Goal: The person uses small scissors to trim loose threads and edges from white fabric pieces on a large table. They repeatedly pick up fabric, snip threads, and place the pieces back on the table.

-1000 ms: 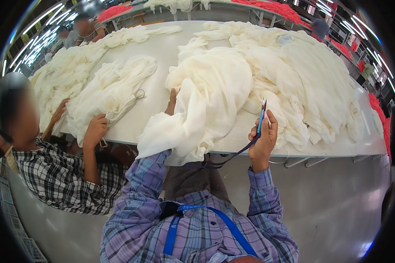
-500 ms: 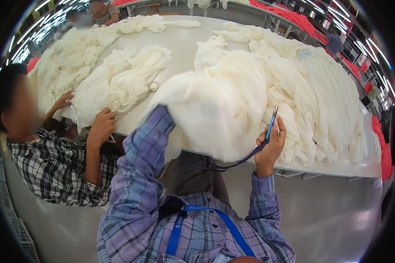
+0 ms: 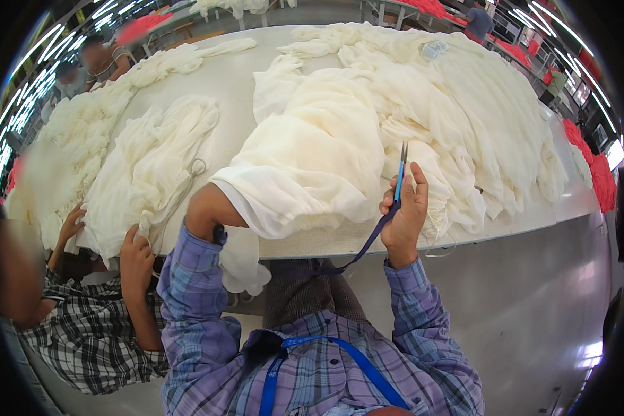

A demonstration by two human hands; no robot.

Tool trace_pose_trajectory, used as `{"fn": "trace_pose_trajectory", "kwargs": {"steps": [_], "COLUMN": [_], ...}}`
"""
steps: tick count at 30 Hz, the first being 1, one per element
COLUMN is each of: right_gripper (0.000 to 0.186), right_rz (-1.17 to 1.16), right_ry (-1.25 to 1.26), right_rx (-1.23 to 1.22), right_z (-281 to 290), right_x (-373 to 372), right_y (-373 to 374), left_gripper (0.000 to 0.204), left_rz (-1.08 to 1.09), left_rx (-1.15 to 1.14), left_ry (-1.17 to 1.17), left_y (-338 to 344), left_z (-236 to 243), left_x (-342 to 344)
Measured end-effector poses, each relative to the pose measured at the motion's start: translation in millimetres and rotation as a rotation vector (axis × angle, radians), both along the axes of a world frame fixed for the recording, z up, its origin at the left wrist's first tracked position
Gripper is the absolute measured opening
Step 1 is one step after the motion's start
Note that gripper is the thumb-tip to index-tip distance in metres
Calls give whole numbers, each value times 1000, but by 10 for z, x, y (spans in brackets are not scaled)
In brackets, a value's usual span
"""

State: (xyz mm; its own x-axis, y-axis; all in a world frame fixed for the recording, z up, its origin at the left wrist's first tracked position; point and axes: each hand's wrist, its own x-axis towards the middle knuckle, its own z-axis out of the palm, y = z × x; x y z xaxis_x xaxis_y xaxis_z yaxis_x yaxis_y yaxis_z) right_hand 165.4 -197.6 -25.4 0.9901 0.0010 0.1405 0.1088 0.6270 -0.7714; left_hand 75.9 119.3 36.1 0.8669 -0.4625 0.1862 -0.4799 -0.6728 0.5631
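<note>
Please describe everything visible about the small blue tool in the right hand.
The blue snips are slim, with a blue handle and short dark metal blades pointing up, nearly closed. The right hand grips the handle upright at the table edge, beside the cream fabric. A blue strap hangs from the hand.

Left arm gone under the cloth, clippers raised

One second ago the left hand [image 3: 211, 208] lay on top of the cream garment [image 3: 312, 159] at the table's near edge; half a second ago the arm lifted the cloth high, and now the forearm is pushed in beneath it, the hand hidden and the cloth draped over the wrist. The right hand [image 3: 403, 218] has come up slightly, so the blue thread clippers [image 3: 400, 173] point upright against the cloth. Beside, the co-worker's hand [image 3: 137, 256] has slid lower along the neighbouring cream bundle [image 3: 152, 166].
</note>
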Motion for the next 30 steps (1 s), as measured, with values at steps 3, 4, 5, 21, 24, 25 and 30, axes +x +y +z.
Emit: {"fn": "trace_pose_trajectory", "kwargs": {"steps": [3, 4, 5, 21, 24, 25, 30], "right_gripper": [42, 42, 43, 58, 52, 48, 30], "right_rz": [-8, -11, -14, 234, 298, 326, 37], "right_ry": [17, 1, -14, -212, -365, -397, -468], "right_rx": [6, 11, 16, -185, -360, -477, -791], "right_z": [-43, -18, 11, -6, 69, 156, 361], "right_x": [30, 21, 11, -119, 100, 240, 824], "right_y": [57, 76, 87, 416, 334, 217, 48], "left_gripper": [55, 42, 37, 34, 29, 30, 30], "left_rz": [-49, -80, 5, 216, 161, 187, 361], "left_rx": [-31, -244, -468, -751, -1025, -1079, -906], "left_ry": [233, 383, 628, 396, 288, 149, 185], "left_y": [-97, 8, 83, -1563, -1421, -1443, -1086], "left_z": [451, 443, 445, 31, -192, -193, -159], "left_x": [300, 444, 620, 748, 988, 1065, 1345]}}
